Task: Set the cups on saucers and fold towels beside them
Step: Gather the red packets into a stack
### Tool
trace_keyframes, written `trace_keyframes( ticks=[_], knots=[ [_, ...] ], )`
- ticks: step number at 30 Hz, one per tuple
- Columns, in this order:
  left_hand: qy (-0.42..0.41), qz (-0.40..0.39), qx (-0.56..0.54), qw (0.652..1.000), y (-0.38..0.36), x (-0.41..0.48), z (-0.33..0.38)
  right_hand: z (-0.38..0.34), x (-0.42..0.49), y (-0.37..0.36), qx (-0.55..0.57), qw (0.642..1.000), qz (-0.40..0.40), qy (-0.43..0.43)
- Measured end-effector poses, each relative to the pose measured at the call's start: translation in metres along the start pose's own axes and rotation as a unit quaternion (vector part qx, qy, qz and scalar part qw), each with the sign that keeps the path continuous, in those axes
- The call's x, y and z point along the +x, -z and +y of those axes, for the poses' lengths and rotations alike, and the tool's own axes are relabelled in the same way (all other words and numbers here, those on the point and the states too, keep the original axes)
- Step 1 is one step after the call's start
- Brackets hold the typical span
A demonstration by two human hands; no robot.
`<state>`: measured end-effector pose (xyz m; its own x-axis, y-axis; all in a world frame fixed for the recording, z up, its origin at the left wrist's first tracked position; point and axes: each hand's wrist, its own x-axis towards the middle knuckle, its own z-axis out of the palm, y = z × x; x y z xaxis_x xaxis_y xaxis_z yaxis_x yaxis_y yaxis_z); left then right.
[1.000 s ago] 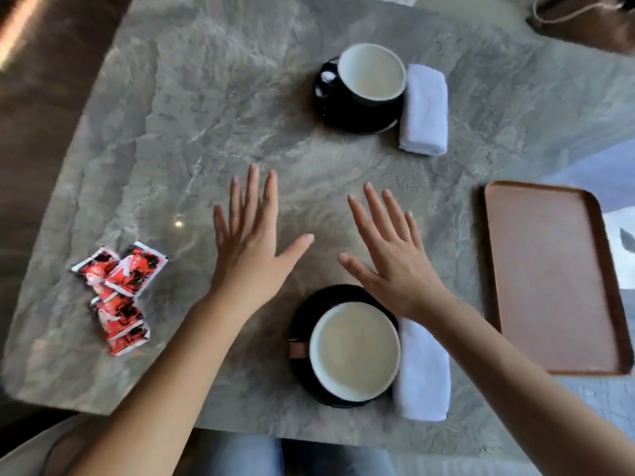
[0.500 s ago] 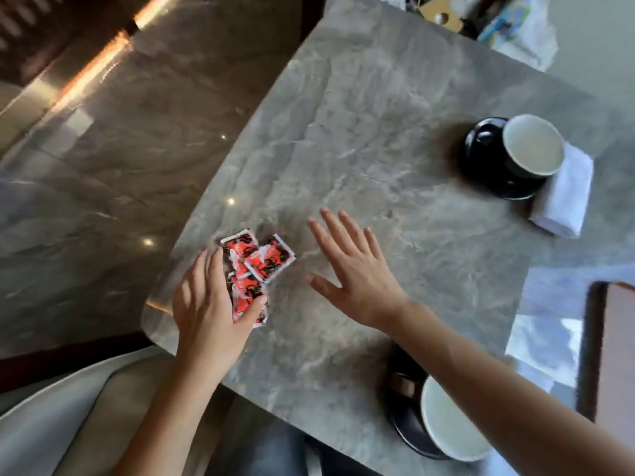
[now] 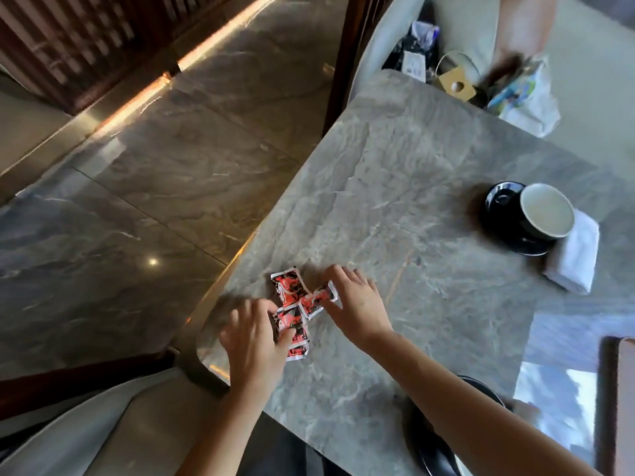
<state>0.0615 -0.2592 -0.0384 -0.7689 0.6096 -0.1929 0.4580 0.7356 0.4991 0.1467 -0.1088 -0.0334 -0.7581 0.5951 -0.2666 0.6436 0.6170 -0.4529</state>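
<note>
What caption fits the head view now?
Left hand and right hand touch red packets; far cup sits on saucer beside towel.

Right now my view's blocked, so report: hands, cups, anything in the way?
Left hand, right hand touching red packets, grip unclear. Far cup on saucer, folded towel beside. Near saucer partly hidden by arm.

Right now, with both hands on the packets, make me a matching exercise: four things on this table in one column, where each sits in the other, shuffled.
1 red packets
2 white-lined cup
3 white towel
4 brown tray

A on the black saucer
B cut off at the picture's right edge
C folded, beside the saucer
D touched by left hand and right hand

Pairs: 1-D, 2-A, 3-C, 4-B
</note>
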Motion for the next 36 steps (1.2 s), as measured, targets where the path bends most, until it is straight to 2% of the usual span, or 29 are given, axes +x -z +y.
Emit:
trace_keyframes(
  ticks=[2, 5, 7, 11, 14, 17, 20, 24, 27, 29, 32, 36],
  knots=[
    [-0.017, -0.001, -0.063, 0.998, 0.004, 0.002, -0.002, -0.001, -0.001, 0.009, 0.096, 0.995, -0.006, -0.016],
    [0.021, -0.028, -0.194, 0.980, 0.011, 0.004, -0.007, 0.001, 0.000, 0.025, 0.138, 0.990, -0.001, -0.003],
    [0.069, -0.049, -0.282, 0.956, 0.015, 0.007, -0.012, -0.001, 0.001, 0.037, 0.189, 0.981, -0.045, 0.010],
    [0.137, -0.091, -0.421, 0.892, 0.030, 0.006, -0.008, -0.022, -0.005, 0.044, 0.318, 0.932, -0.165, 0.051],
    [0.222, -0.125, -0.484, 0.837, 0.030, 0.003, -0.003, -0.040, -0.004, 0.033, 0.308, 0.936, -0.162, 0.060],
    [0.279, -0.155, -0.533, 0.784, 0.026, 0.002, 0.000, -0.051, -0.001, 0.023, 0.227, 0.965, -0.115, 0.069],
    [0.274, -0.175, -0.563, 0.760, 0.025, 0.001, -0.004, -0.055, 0.004, 0.013, 0.117, 0.987, -0.076, 0.081],
    [0.317, -0.143, -0.614, 0.709, 0.024, 0.004, -0.014, -0.051, 0.026, 0.005, 0.134, 0.989, -0.051, 0.039],
    [0.344, -0.129, -0.603, 0.708, 0.025, 0.006, -0.022, -0.038, 0.043, -0.001, -0.004, 0.997, -0.064, 0.032],
    [0.351, -0.126, -0.600, 0.708, 0.026, 0.006, -0.027, -0.034, 0.045, -0.004, -0.035, 0.995, -0.078, 0.042],
    [0.349, -0.122, -0.609, 0.702, 0.030, 0.008, -0.028, -0.027, 0.042, -0.007, -0.019, 0.997, -0.061, 0.046],
    [0.382, -0.069, -0.578, 0.718, 0.026, 0.013, -0.023, -0.022, 0.039, 0.000, 0.050, 0.997, -0.041, -0.035]
  ],
)
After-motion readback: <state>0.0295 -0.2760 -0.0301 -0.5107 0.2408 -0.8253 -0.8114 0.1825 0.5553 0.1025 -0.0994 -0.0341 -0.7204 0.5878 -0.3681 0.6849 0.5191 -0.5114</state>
